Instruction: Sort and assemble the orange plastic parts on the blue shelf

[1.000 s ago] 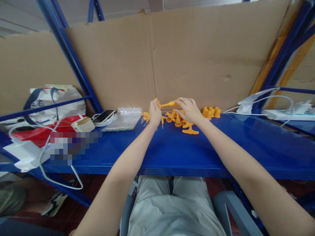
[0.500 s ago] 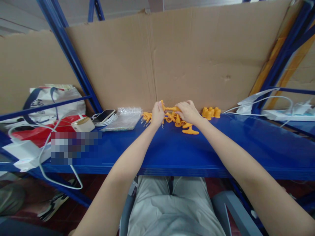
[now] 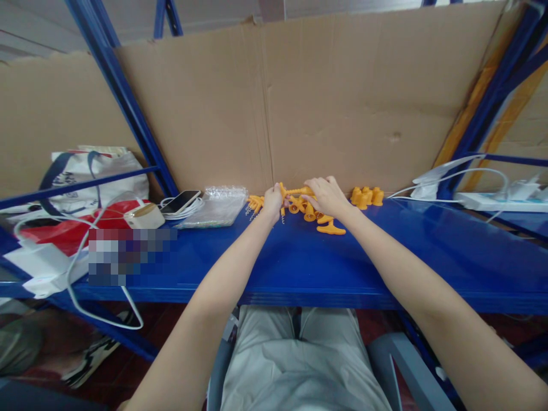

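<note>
Both hands hold a yellow plastic corkscrew (image 3: 297, 191) level above the far part of the blue tabletop. My left hand (image 3: 273, 201) is closed on its T-shaped handle end. My right hand (image 3: 327, 195) grips the opposite end, which its fingers partly hide. Under and between the hands lie yellow bell-shaped pieces (image 3: 309, 214), and a loose yellow handle (image 3: 331, 228) rests just in front of my right hand. Beside my left hand is a pile of yellow handles with metal screws (image 3: 256, 204). Several yellow cups (image 3: 366, 197) stand grouped to the right.
A clear plastic bag (image 3: 219, 206), a phone (image 3: 183, 201) on a coiled white cable and a red bag (image 3: 77, 231) lie left on the blue table (image 3: 317, 268). A cardboard sheet (image 3: 334, 103) stands behind. Cables and a power strip (image 3: 492, 201) are at right. Another person's leg shows lower left.
My left hand has dipped slightly, so the handle end of the corkscrew sits a little lower. My right hand keeps its place with the fingers slightly shifted.
</note>
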`<state>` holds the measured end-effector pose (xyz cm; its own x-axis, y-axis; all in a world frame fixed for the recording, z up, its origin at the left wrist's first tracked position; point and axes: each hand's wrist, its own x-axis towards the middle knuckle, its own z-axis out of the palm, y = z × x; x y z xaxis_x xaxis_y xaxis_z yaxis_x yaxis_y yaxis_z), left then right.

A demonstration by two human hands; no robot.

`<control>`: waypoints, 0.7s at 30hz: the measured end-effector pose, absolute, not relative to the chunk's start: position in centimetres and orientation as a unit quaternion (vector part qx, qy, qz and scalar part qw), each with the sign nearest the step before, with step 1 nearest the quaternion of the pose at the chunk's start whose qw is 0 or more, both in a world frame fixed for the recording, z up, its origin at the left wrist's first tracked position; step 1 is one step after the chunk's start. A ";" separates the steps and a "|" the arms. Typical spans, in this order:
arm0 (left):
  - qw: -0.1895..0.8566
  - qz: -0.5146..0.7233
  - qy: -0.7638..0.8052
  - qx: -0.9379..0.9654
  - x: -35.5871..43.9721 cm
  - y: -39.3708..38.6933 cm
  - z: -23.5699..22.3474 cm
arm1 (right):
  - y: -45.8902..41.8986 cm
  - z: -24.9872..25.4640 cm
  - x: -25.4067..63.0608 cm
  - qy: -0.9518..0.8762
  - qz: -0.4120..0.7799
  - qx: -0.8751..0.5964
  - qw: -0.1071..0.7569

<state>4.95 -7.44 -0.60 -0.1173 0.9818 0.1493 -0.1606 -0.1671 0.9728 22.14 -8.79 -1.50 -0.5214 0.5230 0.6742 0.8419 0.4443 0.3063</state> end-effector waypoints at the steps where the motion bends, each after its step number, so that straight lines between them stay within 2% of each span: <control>1: 0.472 0.605 0.441 0.465 4.9 -7.4 -0.6 | -8.9 -1.4 22.1 -0.814 -0.317 -0.421 0.245; 6: 0.458 0.606 0.447 0.473 5.0 -7.3 -1.0 | -9.2 -1.2 21.7 -0.811 -0.321 -0.438 0.217; 11: 0.469 0.617 0.437 0.456 4.8 -7.0 -1.2 | -9.0 -1.2 22.1 -0.794 -0.340 -0.446 0.235; 14: 0.487 0.644 0.436 0.397 3.7 -6.1 -1.1 | -8.4 -1.4 23.4 -0.768 -0.337 -0.473 0.270; 21: 0.505 0.714 0.407 0.263 0.1 -3.5 -1.7 | -6.5 -2.9 30.1 -0.615 -0.259 -0.635 0.390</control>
